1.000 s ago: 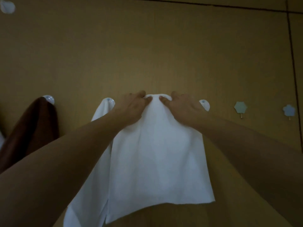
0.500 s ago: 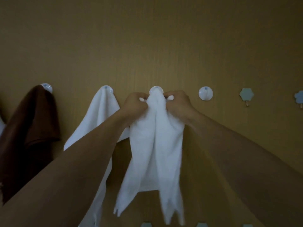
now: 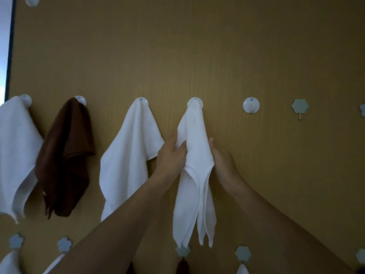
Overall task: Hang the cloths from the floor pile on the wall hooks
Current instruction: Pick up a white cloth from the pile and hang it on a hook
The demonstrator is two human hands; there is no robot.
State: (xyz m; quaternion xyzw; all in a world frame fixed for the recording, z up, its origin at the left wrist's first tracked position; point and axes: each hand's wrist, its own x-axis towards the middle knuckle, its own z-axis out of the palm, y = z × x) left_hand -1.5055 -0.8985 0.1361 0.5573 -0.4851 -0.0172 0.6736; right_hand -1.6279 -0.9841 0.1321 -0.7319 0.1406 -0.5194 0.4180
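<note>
A white cloth [image 3: 194, 186] hangs from a round white hook [image 3: 195, 102] on the tan wall. My left hand [image 3: 172, 157] pinches its left fold about a third of the way down. My right hand [image 3: 223, 159] lies against the cloth's right side, its fingers partly hidden behind the fabric. To the left hang another white cloth [image 3: 130, 155], a brown cloth [image 3: 65, 155] and a further white cloth [image 3: 15, 151], each on its own round hook.
A bare round hook [image 3: 251, 105] is right of the cloth, then a small hexagonal hook [image 3: 299, 106]. A lower row of small hooks [image 3: 243, 253] carries more cloths at the bottom edge. A bright window strip [image 3: 5, 46] is at far left.
The cloth went from being spread at the hook to hanging bunched from it. Both hands slid down from the hook to the cloth's middle, and the view shifted right and down.
</note>
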